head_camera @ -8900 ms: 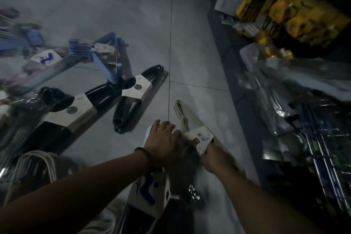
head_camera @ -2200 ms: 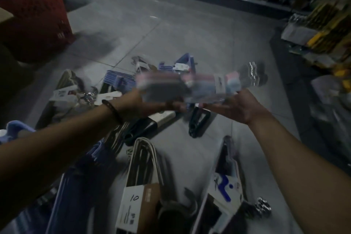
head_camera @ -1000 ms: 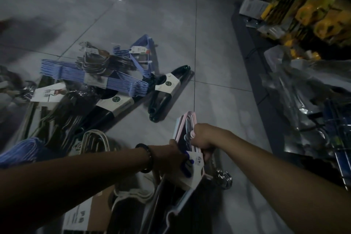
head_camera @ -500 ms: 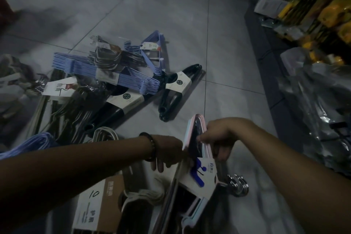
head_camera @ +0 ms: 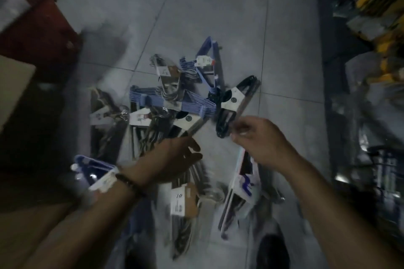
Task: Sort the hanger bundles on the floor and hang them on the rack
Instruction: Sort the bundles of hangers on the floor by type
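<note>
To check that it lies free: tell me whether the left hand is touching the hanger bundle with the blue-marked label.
Apart. The head view shows bare floor between the left hand and the hanger bundle.

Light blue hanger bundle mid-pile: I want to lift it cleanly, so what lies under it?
A white-carded black bundle pokes out from under the light blue bundle; whatever else lies beneath is covered.

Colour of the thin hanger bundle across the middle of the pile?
The thin hanger bundle is light blue; head view.
</note>
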Motion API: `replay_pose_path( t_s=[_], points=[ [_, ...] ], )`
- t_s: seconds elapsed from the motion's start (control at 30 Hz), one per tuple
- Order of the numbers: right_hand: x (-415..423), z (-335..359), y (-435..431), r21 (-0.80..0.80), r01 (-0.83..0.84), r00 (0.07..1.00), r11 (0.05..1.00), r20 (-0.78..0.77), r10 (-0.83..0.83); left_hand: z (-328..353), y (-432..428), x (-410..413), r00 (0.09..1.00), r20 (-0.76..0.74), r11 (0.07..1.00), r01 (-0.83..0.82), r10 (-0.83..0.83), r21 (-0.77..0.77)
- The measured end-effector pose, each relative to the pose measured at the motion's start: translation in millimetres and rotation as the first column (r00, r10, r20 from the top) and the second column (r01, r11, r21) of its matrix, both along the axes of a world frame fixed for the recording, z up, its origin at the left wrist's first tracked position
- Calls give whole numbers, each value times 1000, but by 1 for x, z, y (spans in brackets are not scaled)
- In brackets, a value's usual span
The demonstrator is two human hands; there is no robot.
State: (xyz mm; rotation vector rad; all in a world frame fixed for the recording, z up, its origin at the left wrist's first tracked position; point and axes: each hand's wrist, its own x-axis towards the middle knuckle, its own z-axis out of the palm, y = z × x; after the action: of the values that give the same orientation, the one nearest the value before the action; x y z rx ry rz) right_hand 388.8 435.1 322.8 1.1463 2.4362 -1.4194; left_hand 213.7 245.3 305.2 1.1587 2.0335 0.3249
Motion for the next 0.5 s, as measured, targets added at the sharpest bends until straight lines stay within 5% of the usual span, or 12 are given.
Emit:
replay_pose_path(
  t_s=[0.17, 0.33, 0.5],
  points=[
    [78, 207, -78, -210, 169, 985, 963, 56, -161, 215, -72, 62, 971, 213, 992, -124, 113, 38],
    [143, 385, -140, -146, 169, 969, 975, 205, -137, 391, -131, 103, 949, 313, 986, 94, -47, -138],
    [175, 448, -169, -131, 232, 957, 964, 211, -201, 470, -133, 121, 934, 285, 945, 273, -215, -181]
  ],
)
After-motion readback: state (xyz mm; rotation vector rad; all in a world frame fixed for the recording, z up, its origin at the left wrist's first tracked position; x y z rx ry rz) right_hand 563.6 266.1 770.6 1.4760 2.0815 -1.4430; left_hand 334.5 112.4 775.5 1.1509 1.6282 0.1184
